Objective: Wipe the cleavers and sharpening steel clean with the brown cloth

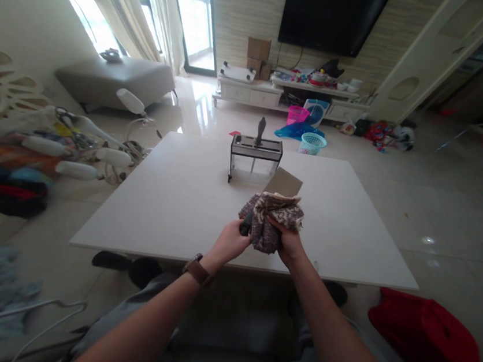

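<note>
Left hand: your left hand (238,240) is closed around the dark handle (246,224) of the cleaver.
Right hand: your right hand (287,240) grips the patterned cloth (272,222), fingers partly hidden in its folds.
Cleaver: its broad blade (283,183) sticks out past the cloth, above the counter (168,207); it looks like a cleaver, though the blur leaves that unsure.
Knife holder: the clear-sided holder (255,158) stands upright near the counter's far edge, a dark handle (261,130) rising from its top.

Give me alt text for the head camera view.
Over a white table, a person's left hand grips a dark handle while the right hand holds bunched patterned cloth against a broad flat blade. Beyond stands a dark-framed rack.
</note>
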`<state>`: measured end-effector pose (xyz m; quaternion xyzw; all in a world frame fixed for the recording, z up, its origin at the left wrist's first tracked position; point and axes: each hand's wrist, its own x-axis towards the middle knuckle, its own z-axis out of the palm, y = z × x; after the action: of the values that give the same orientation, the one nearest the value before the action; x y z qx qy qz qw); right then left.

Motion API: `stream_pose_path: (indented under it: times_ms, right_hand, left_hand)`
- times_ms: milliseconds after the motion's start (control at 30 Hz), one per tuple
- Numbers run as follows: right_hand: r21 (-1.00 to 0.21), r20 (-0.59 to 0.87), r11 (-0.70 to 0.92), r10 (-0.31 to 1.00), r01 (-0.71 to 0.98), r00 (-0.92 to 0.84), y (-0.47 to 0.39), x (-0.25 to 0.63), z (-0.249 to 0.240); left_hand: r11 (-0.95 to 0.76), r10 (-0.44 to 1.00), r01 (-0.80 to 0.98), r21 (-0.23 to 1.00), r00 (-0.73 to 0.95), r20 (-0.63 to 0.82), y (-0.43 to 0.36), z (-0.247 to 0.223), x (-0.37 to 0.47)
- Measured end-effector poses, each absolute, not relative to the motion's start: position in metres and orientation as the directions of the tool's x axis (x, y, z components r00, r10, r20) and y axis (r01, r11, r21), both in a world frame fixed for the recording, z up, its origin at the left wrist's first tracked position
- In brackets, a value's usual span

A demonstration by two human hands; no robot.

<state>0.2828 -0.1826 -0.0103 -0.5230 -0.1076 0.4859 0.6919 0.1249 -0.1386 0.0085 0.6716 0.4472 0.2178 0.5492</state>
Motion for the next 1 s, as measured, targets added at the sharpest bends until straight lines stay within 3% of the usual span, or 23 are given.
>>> stream_pose_path:
  times_ms: [1000]
  right_hand:
    - [-0.801,-0.378,-0.012,0.786,-0.598,0.490,-0.1827,0.2778,-0.0041]
  left_hand:
    - [-0.049,0.843,0.331,0.942,0.519,-0.139,-0.1380,0.0056,0.1249]
